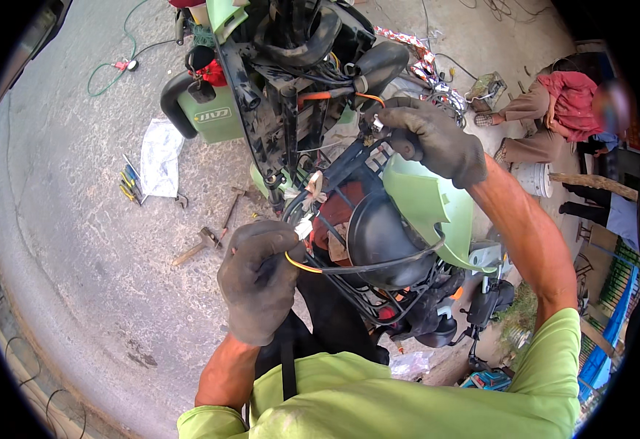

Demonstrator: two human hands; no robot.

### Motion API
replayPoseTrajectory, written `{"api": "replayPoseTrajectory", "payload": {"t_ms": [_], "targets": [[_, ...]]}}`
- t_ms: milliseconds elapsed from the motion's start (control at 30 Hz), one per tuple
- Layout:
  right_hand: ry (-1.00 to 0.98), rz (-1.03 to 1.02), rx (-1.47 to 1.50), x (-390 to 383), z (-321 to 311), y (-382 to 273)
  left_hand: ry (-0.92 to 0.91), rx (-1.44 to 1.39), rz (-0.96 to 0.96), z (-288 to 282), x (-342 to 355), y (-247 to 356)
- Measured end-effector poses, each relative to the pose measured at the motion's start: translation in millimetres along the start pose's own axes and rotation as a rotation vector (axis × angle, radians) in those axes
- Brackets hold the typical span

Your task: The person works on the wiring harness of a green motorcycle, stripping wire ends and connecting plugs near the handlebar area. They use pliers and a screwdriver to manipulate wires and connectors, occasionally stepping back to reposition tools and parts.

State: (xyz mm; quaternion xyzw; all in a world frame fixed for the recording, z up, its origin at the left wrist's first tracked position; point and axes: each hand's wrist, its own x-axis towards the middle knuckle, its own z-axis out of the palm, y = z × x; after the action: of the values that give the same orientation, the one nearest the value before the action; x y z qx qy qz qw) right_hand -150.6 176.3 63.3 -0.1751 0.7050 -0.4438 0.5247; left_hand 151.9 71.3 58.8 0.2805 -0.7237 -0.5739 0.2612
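My left hand (259, 282), in a dark work glove, is closed on a white plug connector (304, 227). Yellow and black-sleeved wire (378, 269) runs from beside its fingers to the right, across a black rounded part (378, 238). Higher up on the right, my gloved right hand (433, 139) pinches a small pale connector (377, 124) at its fingertips. An orange cable (327, 95) ends near those fingertips. Both hands are over a stripped scooter with a bare black frame (290, 132). A light-green body panel (433, 208) lies below my right hand.
A hammer (197, 246) and several screwdrivers (129, 183) lie on the concrete to the left, near a white sheet (161, 157). A green scooter panel (210, 110) stands farther off. Someone in a red shirt (576, 102) sits at the right, by a white bucket (532, 179).
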Motion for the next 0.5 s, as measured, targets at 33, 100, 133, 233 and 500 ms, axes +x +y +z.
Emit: {"api": "replayPoseTrajectory", "payload": {"t_ms": [33, 100, 133, 233, 500], "targets": [[-0.010, -0.004, 0.070, -1.3, -3.4, 3.7, -0.025, -0.025, -0.007, 3.0, -0.9, 0.5], [-0.042, -0.070, 0.152, 1.3, -4.4, 15.6, -0.044, -0.002, 0.030, 6.4, -2.4, -1.1], [-0.045, -0.126, 0.136, 1.2, -3.4, 19.7, -0.051, 0.010, 0.068, 8.0, -1.4, -0.4], [-0.142, -0.104, 0.310, 4.7, -5.3, 20.2, -0.103, 0.059, 0.143, 7.3, 4.0, 1.1], [-0.145, -0.128, 0.407, 8.1, -10.0, 33.1, -0.287, 0.094, 0.106, 10.5, 5.8, -8.9]]}}
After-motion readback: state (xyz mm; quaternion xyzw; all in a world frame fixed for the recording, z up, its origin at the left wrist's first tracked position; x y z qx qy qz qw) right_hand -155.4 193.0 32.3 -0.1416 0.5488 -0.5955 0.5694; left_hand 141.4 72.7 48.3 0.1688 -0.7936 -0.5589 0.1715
